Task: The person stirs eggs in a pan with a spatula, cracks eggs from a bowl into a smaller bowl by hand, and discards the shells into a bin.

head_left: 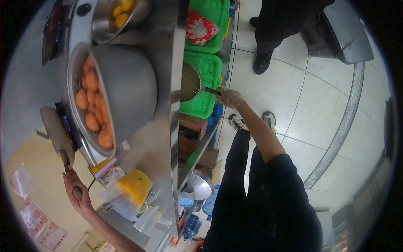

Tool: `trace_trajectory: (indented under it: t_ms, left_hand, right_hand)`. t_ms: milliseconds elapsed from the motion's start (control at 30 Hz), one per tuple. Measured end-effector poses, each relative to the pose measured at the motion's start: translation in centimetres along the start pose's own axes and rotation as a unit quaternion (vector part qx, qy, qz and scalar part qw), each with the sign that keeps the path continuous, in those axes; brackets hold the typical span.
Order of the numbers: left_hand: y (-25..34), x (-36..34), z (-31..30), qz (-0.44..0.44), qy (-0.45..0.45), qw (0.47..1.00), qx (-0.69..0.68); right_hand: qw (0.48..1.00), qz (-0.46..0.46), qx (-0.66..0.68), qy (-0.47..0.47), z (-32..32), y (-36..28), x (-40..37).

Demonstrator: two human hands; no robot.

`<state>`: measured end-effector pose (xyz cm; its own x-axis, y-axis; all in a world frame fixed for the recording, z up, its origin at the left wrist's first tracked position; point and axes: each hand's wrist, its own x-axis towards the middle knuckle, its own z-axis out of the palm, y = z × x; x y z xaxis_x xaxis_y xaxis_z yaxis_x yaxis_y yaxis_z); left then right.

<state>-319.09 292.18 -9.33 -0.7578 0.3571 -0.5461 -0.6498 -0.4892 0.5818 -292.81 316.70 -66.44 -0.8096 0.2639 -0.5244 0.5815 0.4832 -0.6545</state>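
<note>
My left hand [75,189] is bare and grips the wooden handle of a round grey ladle [55,128] beside a big steel bowl [130,88]. The bowl holds several orange round pieces [93,98]. My right hand [230,98] wears a clear glove and holds the dark handle of a wire strainer [189,82]. The strainer hangs past the edge of the steel counter [161,138], over a green crate [208,71].
A smaller steel bowl [119,19] with yellow pieces stands further along the counter. A yellow-lidded container [134,185] sits near my left arm. A second green crate [212,14] carries a red-and-white packet [200,28]. Another person's black-clad legs [279,29] stand on the tiled floor.
</note>
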Motion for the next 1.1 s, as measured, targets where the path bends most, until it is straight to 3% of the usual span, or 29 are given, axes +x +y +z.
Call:
trace_trajectory:
  t_ms: [67, 133, 200, 267, 300, 333, 400, 467, 500, 533, 600, 633, 700, 800, 900, 967, 1000, 1067, 1100]
  left_hand:
    - [0.1, -0.1, -0.1, 0.018, -0.004, 0.999, -0.039]
    - [0.9, 0.3, -1.6, -0.021, -0.049, 0.990, -0.128]
    - [0.8, 1.2, -2.5, -0.036, -0.075, 0.983, -0.161]
    - [-2.3, 0.5, -0.6, 0.017, -0.031, 0.979, -0.202]
    - [-3.0, 0.4, 0.0, 0.058, -0.018, 0.990, -0.129]
    - [-3.4, 0.4, 0.1, 0.099, 0.000, 0.994, -0.056]
    - [-3.6, 1.2, -0.9, 0.105, -0.031, 0.994, -0.032]
    - [-4.0, 1.9, -1.8, 0.063, -0.130, 0.986, -0.081]
    - [-4.1, 2.1, -2.0, 0.064, -0.106, 0.987, -0.100]
    - [-4.3, 2.1, -2.0, 0.061, -0.081, 0.988, -0.116]
    - [-4.1, 1.0, -1.8, 0.048, -0.056, 0.991, -0.111]
    - [-4.4, 1.4, -2.3, 0.049, -0.051, 0.991, -0.113]
    - [-4.2, 0.7, -2.5, 0.058, -0.046, 0.989, -0.128]
    - [-3.6, -0.6, -1.9, 0.049, -0.009, 0.996, -0.080]
    - [-3.6, -0.9, -2.7, 0.064, -0.002, 0.998, -0.016]
    - [-3.8, -1.1, -2.5, 0.077, 0.016, 0.997, -0.008]
    - [-4.1, -1.1, -2.3, 0.090, 0.029, 0.996, 0.007]
    - [-4.3, -1.0, -1.7, 0.101, 0.039, 0.994, -0.001]
    - [-4.5, -1.3, -1.4, 0.096, 0.046, 0.994, 0.009]
  right_hand:
    - [0.982, 0.052, 0.132, 0.124, -0.7, -1.0, -2.6]
    - [0.961, -0.047, 0.127, 0.242, 1.8, 1.9, -4.4]
    - [0.937, 0.021, 0.189, 0.293, 1.4, 1.9, -9.0]
    - [0.923, 0.067, 0.203, 0.319, -0.2, 1.1, -14.6]
    - [0.908, 0.058, 0.224, 0.349, -1.0, 0.5, -17.9]
    - [0.876, 0.066, 0.296, 0.375, -2.2, -1.3, -20.8]
    - [0.877, 0.068, 0.254, 0.402, -7.1, -6.9, -27.5]
    - [0.888, 0.023, 0.178, 0.424, -10.7, -10.9, -32.3]
    - [0.901, 0.024, 0.153, 0.405, -12.6, -13.6, -34.2]
    - [0.894, -0.002, 0.184, 0.409, -14.5, -17.3, -35.9]
    - [0.908, -0.165, 0.126, 0.364, -19.9, -26.8, -37.4]
    - [0.905, -0.184, 0.111, 0.367, -22.2, -31.2, -37.7]
    - [0.872, -0.326, -0.089, 0.354, -26.5, -40.5, -36.8]
    - [0.821, -0.434, -0.132, 0.346, -30.9, -51.6, -32.1]
    - [0.787, -0.423, -0.309, 0.327, -33.2, -58.9, -25.8]
    - [0.730, -0.446, -0.408, 0.320, -33.3, -60.7, -19.0]
    - [0.727, -0.453, -0.411, 0.312, -33.0, -61.6, -17.1]
    - [0.735, -0.370, -0.542, 0.171, -32.5, -64.2, -13.9]
    - [0.714, -0.375, -0.574, 0.142, -32.1, -64.9, -12.8]
